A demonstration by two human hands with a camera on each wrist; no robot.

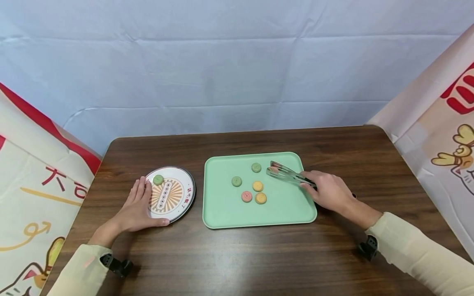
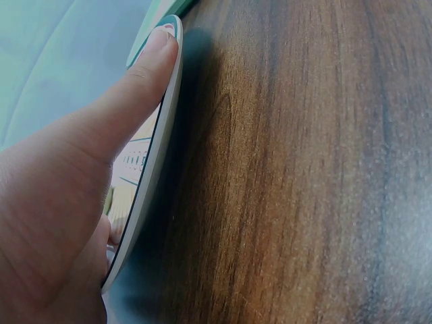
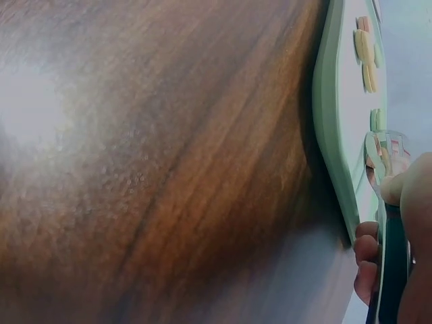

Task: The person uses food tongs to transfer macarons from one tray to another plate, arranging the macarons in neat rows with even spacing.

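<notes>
My right hand (image 1: 329, 190) grips a pair of metal tongs (image 1: 290, 174) with dark handles, over the right side of a pale green tray (image 1: 222, 213). The tongs' tips lie either side of a pink round cookie (image 1: 274, 169), partly hidden by them. Other cookies on the tray are two green ones, one of them a green cookie (image 1: 236, 181), two yellow ones, with a yellow cookie (image 1: 261, 198) in front, and a pink cookie (image 1: 246, 196). At the left, my left hand (image 1: 138, 207) rests with straight fingers and spread thumb on the rim of a white plate (image 1: 181, 181). A green cookie (image 1: 158, 179) sits on that plate near the fingertips.
Plate and tray stand side by side on a dark wooden table (image 1: 229, 259). Behind its far edge hangs a pale blue cloth (image 1: 222, 74). Printed cloths border both sides, including the left printed cloth (image 1: 37, 213). A strapped device (image 1: 116, 265) sits at the left wrist.
</notes>
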